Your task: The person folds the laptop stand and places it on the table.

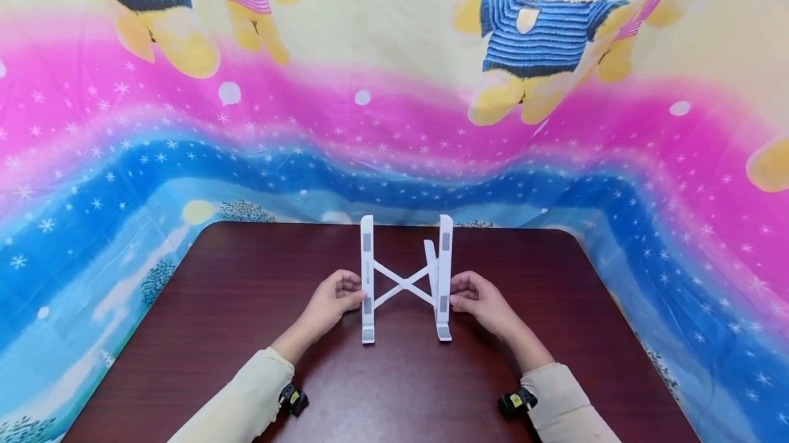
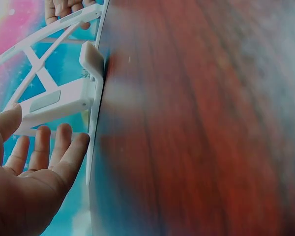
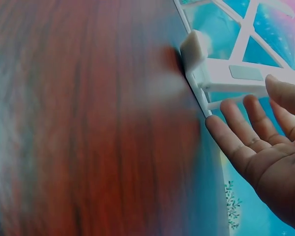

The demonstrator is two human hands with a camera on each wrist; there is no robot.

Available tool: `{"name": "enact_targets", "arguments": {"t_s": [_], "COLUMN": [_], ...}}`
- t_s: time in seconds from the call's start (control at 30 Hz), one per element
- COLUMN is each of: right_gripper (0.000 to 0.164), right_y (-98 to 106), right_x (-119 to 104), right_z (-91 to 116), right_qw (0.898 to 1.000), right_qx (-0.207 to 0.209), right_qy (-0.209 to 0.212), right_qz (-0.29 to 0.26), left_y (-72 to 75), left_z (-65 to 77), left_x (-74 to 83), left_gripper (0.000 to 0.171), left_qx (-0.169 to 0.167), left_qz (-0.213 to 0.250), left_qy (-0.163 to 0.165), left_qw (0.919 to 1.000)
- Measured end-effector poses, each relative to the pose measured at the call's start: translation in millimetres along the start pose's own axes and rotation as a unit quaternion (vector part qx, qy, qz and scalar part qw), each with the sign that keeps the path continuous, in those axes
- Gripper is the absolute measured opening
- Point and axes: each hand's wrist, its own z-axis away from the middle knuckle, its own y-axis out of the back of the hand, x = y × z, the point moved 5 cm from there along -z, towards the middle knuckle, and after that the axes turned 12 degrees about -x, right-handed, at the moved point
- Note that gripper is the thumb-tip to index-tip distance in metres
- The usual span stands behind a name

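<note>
A white folding laptop stand stands upright on the table, its two side arms apart and joined by an X-shaped crosspiece. Grey pads show on the arms, and small lips turn up at the front ends. At the left arm, my left hand holds the edge, thumb in front and fingers at the outer side. My right hand holds the right arm's lower part in the same way. In the wrist views the left hand and right hand show thumb and fingertips close about the arms.
The dark reddish-brown table has rounded far corners. Behind it and along both sides hangs a cloth printed with bears and snowflakes. Black wrist devices sit at the left cuff and the right cuff.
</note>
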Motion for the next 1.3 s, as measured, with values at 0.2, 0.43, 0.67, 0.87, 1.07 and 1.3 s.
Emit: {"name": "enact_targets", "arguments": {"t_s": [0.2, 0.43, 0.67, 0.87, 1.07, 1.3], "right_gripper": [0.034, 0.036, 0.037, 0.041, 0.043, 0.044], "right_y": [-7.5, -11.2, -14.4, -15.9, -16.3, -17.5], "right_x": [1.6, -0.4, -2.9, -4.8, -4.5, -6.6], "right_z": [-3.8, -4.5, -6.2, -6.1, -5.2, -4.9], "right_qw": [1.0, 0.999, 0.998, 0.998, 0.997, 0.997], "right_qx": [0.007, 0.038, 0.042, 0.052, 0.065, 0.075], "right_qy": [-0.008, -0.02, -0.021, -0.021, -0.023, -0.021], "right_qz": [-0.023, -0.033, -0.045, -0.031, -0.024, -0.018], "left_y": [-4.0, -5.9, -8.7, -11.6, -13.2, -15.0], "left_z": [-0.8, -2.9, -1.2, 0.1, -1.5, -2.4], "left_x": [-1.7, 0.1, 2.5, 2.6, 2.0, 3.3], "left_gripper": [0.025, 0.027, 0.029, 0.028, 0.031, 0.031], "left_qx": [-0.002, -0.001, 0.027, 0.04, 0.037, 0.036], "left_qz": [-0.014, -0.015, 0.002, 0.009, 0.016, 0.024], "left_qy": [0.015, -0.001, -0.007, -0.01, -0.01, -0.008], "left_qw": [0.9998, 0.9999, 0.9996, 0.9991, 0.9991, 0.999]}}
